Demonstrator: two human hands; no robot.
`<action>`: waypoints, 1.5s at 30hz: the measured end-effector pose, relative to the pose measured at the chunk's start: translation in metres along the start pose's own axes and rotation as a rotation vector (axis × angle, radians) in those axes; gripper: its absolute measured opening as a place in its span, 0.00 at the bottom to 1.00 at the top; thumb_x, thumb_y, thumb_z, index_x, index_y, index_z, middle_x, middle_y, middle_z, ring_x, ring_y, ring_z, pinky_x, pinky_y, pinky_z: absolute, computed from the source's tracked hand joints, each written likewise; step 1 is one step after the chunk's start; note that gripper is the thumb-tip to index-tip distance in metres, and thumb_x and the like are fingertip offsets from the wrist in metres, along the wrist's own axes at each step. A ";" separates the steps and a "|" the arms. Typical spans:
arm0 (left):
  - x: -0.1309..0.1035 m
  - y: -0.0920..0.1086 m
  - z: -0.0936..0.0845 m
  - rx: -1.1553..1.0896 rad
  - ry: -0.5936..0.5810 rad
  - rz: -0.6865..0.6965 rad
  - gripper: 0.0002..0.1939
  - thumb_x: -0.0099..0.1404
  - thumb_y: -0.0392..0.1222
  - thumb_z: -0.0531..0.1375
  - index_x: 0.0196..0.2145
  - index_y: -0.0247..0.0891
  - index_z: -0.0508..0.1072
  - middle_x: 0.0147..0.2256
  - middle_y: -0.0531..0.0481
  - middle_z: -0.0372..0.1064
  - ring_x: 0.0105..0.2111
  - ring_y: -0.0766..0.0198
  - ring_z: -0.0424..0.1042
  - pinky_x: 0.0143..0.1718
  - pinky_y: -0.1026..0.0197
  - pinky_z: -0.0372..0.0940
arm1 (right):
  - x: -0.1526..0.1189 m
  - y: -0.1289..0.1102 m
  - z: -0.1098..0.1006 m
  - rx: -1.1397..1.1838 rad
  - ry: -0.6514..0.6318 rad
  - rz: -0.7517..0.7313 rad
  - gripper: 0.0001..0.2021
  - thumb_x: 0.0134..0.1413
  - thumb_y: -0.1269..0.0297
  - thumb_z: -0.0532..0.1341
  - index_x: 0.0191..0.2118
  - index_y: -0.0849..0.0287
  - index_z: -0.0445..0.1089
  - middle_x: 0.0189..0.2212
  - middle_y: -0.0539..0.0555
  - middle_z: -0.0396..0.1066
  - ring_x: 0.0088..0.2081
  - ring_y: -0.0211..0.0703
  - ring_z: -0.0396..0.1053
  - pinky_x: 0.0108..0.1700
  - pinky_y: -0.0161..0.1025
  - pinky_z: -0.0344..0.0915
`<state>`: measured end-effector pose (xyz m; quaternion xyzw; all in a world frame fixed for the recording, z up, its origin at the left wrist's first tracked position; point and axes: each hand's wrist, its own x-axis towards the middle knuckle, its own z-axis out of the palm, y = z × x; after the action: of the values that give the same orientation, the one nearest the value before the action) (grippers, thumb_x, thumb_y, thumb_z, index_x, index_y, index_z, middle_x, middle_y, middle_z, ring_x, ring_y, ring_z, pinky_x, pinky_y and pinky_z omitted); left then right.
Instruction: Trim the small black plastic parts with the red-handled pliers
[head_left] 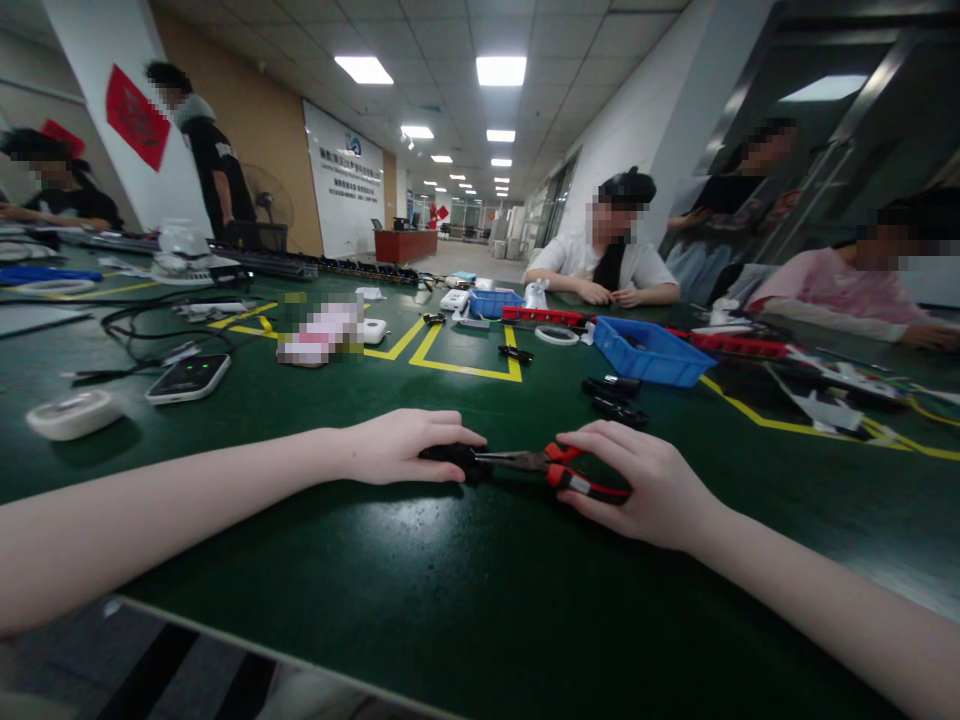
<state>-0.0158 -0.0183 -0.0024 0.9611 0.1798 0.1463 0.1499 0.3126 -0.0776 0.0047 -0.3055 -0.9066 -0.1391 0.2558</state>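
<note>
My right hand (637, 480) is closed around the red and black handles of a pair of needle-nose pliers (551, 462). The pliers' long metal jaws point left and meet a small black part (454, 457). That part is in my left hand (416, 447), whose fingers and thumb close on it from the left. The black part's exact kind is too dark to make out, and my fingers cover some of it. Both hands are low over the green table. Several more black pieces (615, 398) lie beyond my right hand.
On the green table (450, 590) stands a blue bin (651, 350) at the right. A device with green lights (189, 380) and a white case (73, 412) lie at the left, near black cables (139, 325). People sit across the table; the table's front edge is close.
</note>
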 end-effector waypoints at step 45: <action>0.002 0.002 0.000 -0.086 0.104 0.149 0.16 0.69 0.29 0.56 0.51 0.39 0.75 0.61 0.41 0.65 0.63 0.52 0.63 0.65 0.46 0.58 | 0.004 0.001 0.000 -0.017 0.060 -0.003 0.20 0.57 0.56 0.65 0.53 0.57 0.70 0.43 0.61 0.77 0.43 0.53 0.76 0.43 0.49 0.71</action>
<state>-0.0138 -0.0194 -0.0014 0.9556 0.1089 0.2144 0.1704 0.3105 -0.0752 0.0065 -0.3018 -0.8979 -0.1560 0.2799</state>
